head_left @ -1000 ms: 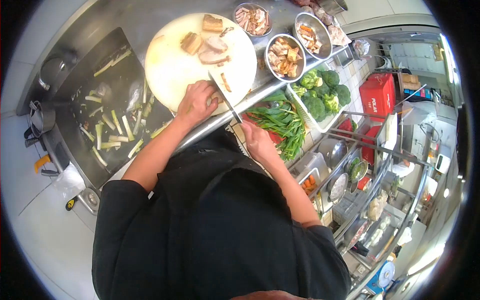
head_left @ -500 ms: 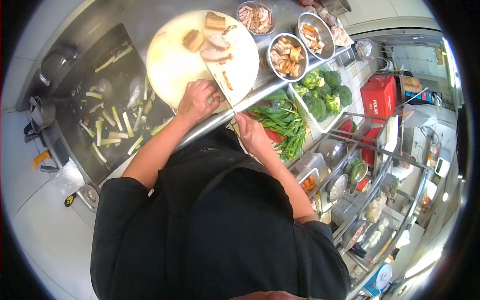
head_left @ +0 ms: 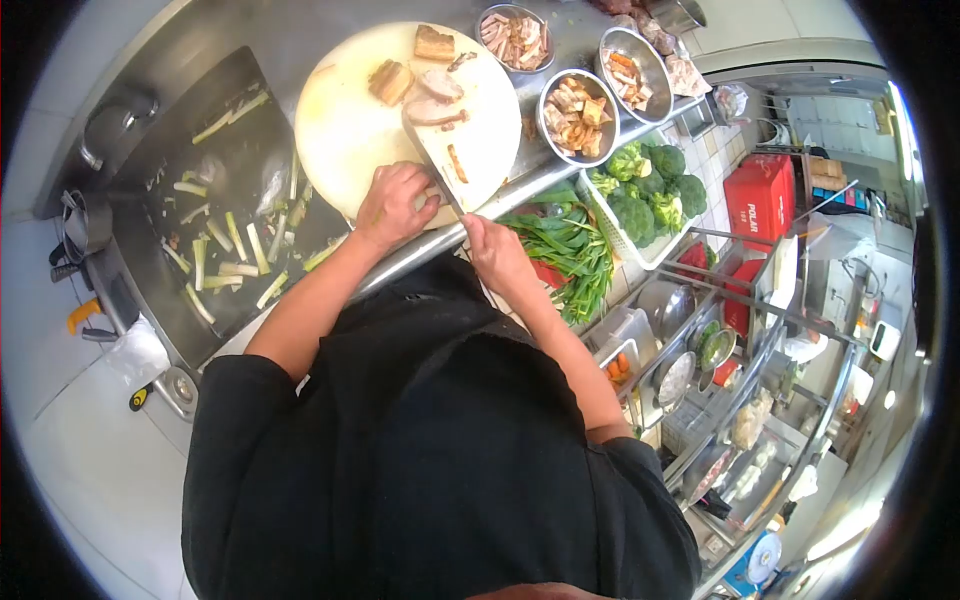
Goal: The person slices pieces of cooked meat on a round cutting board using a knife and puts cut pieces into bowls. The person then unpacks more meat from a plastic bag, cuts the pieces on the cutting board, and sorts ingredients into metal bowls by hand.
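A round white cutting board (head_left: 350,120) lies on the steel counter. My right hand (head_left: 495,252) is closed round the handle of a knife (head_left: 436,165), whose blade reaches over the board. Just left of the blade, my left hand (head_left: 394,203) rests with bent fingers at the board's near edge, pressed on something I cannot make out. Farther up the board are a meat block (head_left: 433,43), a second chunk (head_left: 390,82) and pale meat slices (head_left: 436,99). A thin brown strip (head_left: 457,163) lies right of the blade.
Metal bowls of cut meat (head_left: 578,118) stand right of the board. Below them are a white basket of broccoli (head_left: 640,200) and leafy greens (head_left: 565,250). A sink (head_left: 180,150) with scattered stalk pieces lies left. Metal shelving (head_left: 760,300) stands at the right.
My right hand and the knife have moved up and left toward the board. My left hand stays near the board's edge, and the view has shifted slightly.
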